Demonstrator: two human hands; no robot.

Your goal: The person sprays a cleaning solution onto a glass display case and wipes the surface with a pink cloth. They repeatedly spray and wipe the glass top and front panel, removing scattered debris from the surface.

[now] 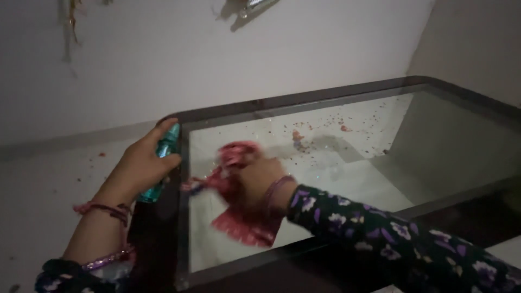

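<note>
My left hand (142, 165) grips a teal spray bottle (161, 163) held upright at the left edge of a glass table top (347, 163). My right hand (259, 182) presses a red cloth (241, 217) flat onto the glass near its left side. The cloth is bunched under my fingers and blurred, with a fringed end trailing toward me. Small reddish specks (325, 127) are scattered over the far part of the glass. Both wrists wear bangles, and my sleeves are dark with a purple and white floral print.
The table has a dark frame (282, 102) around the glass pane. A pale wall (271, 49) rises behind it and a light floor (49, 179) with a few specks lies to the left. The room is dim.
</note>
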